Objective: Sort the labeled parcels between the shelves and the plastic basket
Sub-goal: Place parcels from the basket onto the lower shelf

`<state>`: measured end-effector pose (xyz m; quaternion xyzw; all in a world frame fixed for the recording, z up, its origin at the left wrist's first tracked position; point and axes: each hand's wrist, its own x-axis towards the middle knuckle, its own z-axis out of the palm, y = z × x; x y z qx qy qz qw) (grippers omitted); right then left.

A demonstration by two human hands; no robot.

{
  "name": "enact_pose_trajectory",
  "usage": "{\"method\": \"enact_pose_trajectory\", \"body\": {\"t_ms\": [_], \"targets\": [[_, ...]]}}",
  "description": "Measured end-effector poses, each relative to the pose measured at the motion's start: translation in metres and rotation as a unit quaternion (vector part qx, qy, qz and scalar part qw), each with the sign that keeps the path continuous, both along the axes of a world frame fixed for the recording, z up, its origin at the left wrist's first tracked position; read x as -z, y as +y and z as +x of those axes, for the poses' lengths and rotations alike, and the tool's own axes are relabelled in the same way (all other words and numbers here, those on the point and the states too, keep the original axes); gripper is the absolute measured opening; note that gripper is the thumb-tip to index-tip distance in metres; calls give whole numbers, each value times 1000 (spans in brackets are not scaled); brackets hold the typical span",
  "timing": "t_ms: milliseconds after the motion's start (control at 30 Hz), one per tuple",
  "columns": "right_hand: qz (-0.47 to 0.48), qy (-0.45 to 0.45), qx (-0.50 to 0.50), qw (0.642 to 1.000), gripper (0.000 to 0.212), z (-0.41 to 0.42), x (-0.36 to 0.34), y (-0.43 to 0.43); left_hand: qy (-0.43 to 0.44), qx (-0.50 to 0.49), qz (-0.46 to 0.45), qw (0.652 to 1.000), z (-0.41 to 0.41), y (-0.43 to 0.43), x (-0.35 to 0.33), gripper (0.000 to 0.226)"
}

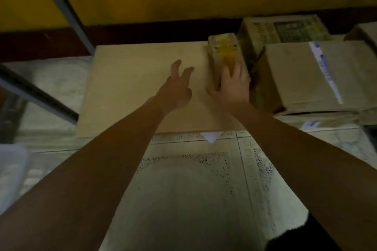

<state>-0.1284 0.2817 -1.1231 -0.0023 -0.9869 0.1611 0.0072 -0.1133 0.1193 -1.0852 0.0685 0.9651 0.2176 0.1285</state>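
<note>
The small parcel (222,47), banded with yellow tape, lay on a flat cardboard sheet (132,79), beside a larger brown box (302,73). The right hand (232,85) covered its near end; whether the fingers clasped it could not be told. The left hand (175,87) hovered with fingers spread, holding nothing. The plastic basket (10,173) sat far left.

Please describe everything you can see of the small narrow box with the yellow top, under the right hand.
The small narrow box looks like brown cardboard with a blurred yellow print on top. It lies flat, pointing away from the person, at the right edge of a large cardboard sheet, beside a printed carton. The right hand covers its near end, fingers on top; a grip is unclear.
</note>
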Motion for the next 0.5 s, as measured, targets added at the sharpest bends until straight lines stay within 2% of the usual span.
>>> {"method": "enact_pose_trajectory", "body": {"t_ms": [67,167,300,400,433,467,500], "targets": [[6,32,46,998,70,-14,24,-2,27,-11,26,999,-9,-2,28,60],[11,66,77,995,58,-22,38,-1,63,-43,103,992,-7,-7,54,58],[3,77,68,995,47,-6,32,4,53,-116,207,970,17,-9,70,55],[-25,84,5,996,48,12,30,10,43,-147,251,956,18,-14,76,54],[-52,79,-20,995,48,14,27,12,32,-170,273,946,13,-17,75,54],[-125,61,-31,990,46,13,22,14,18,-197,294,935,7,-19,74,55],[-239,28,-23,970,40,13,13,14,2,-219,312,924,4,-22,71,58]]}}
